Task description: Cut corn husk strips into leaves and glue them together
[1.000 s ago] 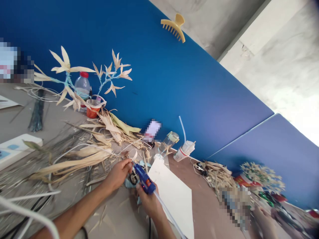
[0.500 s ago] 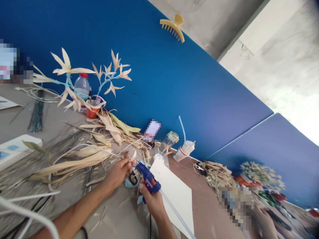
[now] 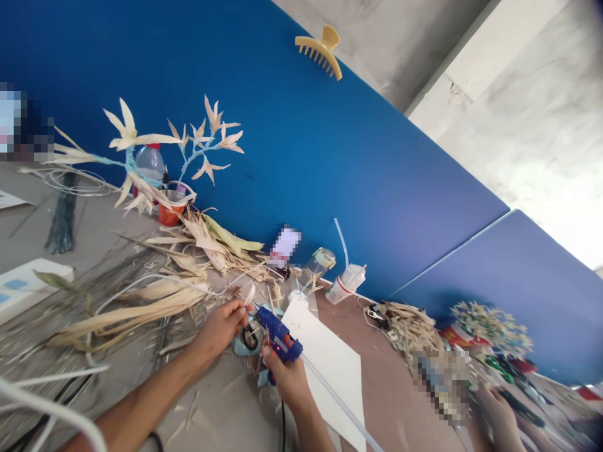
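Observation:
My right hand (image 3: 286, 380) grips a blue hot glue gun (image 3: 277, 334) with a clear glue stick (image 3: 339, 405) trailing out behind it. Its nozzle points at a small pale leaf strip (image 3: 250, 294) pinched in my left hand (image 3: 221, 326). Both hands hover low over the brown table, above a light blue scrap and black-handled scissors (image 3: 249, 339). A white sheet (image 3: 330, 370) lies just right of the gun.
Dried husk leaves (image 3: 141, 307) cover the table's left. A leaf-and-wire branch craft (image 3: 141, 157), a bottle (image 3: 149, 164) and an orange cup (image 3: 168, 213) stand by the blue partition (image 3: 301, 144). Jar, plastic cup (image 3: 346, 282), another person's hand (image 3: 494, 408) at right.
The glue gun has tilted and shifted slightly right, nozzle staying at the leaf strip. The view has drifted a little; my left hand holds almost still.

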Tool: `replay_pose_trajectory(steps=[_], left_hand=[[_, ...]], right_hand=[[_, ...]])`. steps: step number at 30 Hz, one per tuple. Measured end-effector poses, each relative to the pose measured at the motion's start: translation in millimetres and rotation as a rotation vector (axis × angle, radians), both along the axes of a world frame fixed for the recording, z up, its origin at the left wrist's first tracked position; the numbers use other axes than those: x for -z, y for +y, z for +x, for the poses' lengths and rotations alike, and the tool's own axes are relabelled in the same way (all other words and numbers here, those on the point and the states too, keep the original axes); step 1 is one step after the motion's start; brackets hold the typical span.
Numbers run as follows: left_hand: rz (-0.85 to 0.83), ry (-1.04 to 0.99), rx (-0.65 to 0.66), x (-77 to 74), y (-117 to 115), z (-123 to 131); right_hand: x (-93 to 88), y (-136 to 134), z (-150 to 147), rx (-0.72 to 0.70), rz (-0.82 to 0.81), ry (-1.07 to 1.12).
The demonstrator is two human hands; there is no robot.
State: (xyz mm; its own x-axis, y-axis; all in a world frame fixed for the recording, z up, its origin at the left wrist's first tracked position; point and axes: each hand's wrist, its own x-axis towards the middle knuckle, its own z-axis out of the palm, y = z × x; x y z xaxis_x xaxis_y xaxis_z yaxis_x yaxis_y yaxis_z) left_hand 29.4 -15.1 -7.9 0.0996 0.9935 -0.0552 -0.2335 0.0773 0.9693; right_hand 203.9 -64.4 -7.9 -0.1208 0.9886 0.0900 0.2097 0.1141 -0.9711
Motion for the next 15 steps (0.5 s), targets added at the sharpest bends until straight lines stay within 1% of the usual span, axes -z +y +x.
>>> replay_pose_trajectory(steps=[4,7,10,15], left_hand=[[0.036,0.02,0.011,7.6,3,1],[0.037,0.023,0.02,11.2,4,1],[0.047,0.043,0.019,14.0,5,1],[0.05,0.081,0.012,17.0,6,1]], right_hand=[[-2.8,-1,-1,0.05,-0.077,-0.109],[-4.2,-1,-3,0.072,-0.053,-0.135],[-4.3,-1,-4,0.059,-0.027,-0.145],[-6.8,-1,-5,0.07,-0.035,-0.172]])
